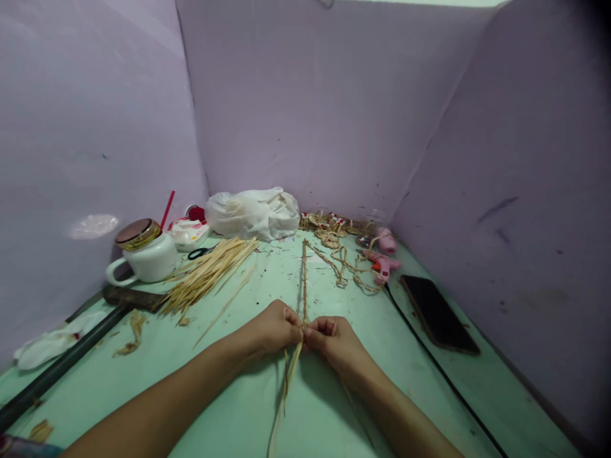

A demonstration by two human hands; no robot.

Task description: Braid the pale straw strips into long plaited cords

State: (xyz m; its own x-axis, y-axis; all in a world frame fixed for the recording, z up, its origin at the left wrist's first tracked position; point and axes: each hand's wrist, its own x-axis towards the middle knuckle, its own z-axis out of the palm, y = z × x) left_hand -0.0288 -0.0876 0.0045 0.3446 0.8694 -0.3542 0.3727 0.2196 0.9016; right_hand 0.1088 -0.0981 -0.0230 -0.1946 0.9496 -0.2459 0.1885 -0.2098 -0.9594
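A long braided straw cord (304, 280) runs away from me down the middle of the green table, then bends right and lies in loose loops. My left hand (277, 327) pinches the near end of the braid from the left. Against it from the right, my right hand (331, 343) pinches the same spot, fingers curled. Loose straw strands (292, 375) hang from between the fingertips toward me. A bundle of dry straw strips (212, 270) lies to the left, with a single strip apart from it.
At left stand a white mug (150, 257) with a lid and a hammer (128, 299). Scissors (200, 252) lie behind the straw. A white plastic bag (252, 213) sits at the back. Right are a pink glue gun (382, 264), its black cable (429, 356) and a phone (439, 312).
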